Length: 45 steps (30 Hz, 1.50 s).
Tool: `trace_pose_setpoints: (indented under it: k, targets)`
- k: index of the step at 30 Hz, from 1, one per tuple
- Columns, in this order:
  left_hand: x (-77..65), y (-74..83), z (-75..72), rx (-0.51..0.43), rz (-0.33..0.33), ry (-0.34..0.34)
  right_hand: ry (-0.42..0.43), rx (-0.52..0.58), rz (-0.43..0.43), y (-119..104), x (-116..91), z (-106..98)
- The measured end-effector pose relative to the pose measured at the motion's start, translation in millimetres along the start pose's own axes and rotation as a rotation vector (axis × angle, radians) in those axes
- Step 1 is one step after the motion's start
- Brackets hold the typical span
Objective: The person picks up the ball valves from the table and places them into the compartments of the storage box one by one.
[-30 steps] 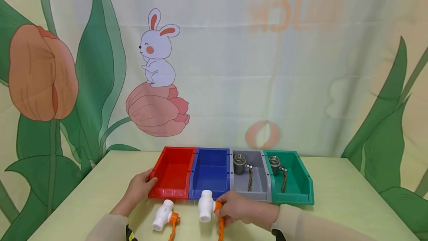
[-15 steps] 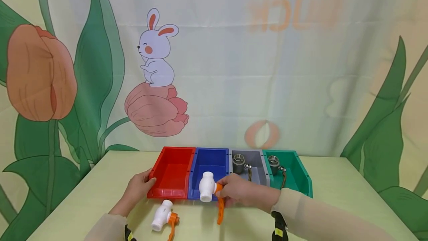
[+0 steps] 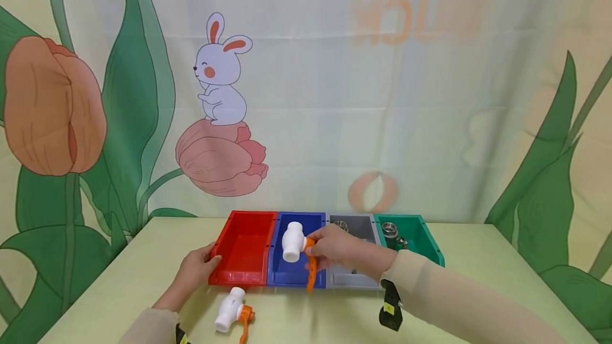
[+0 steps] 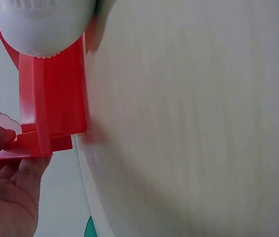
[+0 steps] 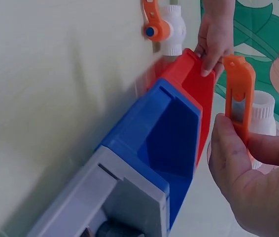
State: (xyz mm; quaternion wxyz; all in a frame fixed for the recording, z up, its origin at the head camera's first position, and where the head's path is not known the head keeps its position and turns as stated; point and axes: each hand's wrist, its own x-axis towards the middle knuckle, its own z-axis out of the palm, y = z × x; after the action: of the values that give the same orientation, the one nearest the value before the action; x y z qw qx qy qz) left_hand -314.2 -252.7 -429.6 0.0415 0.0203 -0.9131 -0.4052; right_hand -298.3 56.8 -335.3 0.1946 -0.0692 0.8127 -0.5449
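Fingers of your right hand [image 3: 334, 246] pinch the orange handle [image 3: 312, 276] of a white valve [image 3: 292, 243] near its stem; the valve is in the air, apparently over the blue bin [image 3: 289, 278], its height hard to judge. Your left hand [image 3: 198, 267] grips the outer edge of the red bin [image 3: 237, 277].

Since you hold only the handle side, the heavier-looking body juts out left of your fingertips, and it could swing or twist if the handle turns on its stem. The handle's tail hangs below your fingers, so it may catch the blue front lip if you come in low. Drift right and your knuckles could bump the divider or the metal valve [image 3: 340, 224] they partly hide in the gray bin [image 3: 356, 280]. A tug from the left fingers might shift the bins, which sit edge to edge.

Your best room is the blue floor just left of your fingertips, walled on both sides. Toward you, below the fingers, lies open table [image 3: 354, 315], with a second white valve [image 3: 230, 309] near your left wrist.
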Motion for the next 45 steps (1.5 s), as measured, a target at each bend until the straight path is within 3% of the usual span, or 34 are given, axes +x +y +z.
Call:
trace_pose_setpoints:
  k: [27,33,45]
  targets:
    - [-1.1,0.0,1.4,-0.016,-0.001,-0.008,0.025,-0.079,0.008,-54,46,-30]
    - [-1.6,-0.1,2.5,-0.009,-0.030,-0.021,0.050,-0.085,0.014,-57,56,-30]
    - [-1.7,-0.5,1.3,-0.016,-0.007,-0.013,0.126,-0.131,0.036,-54,80,-24]
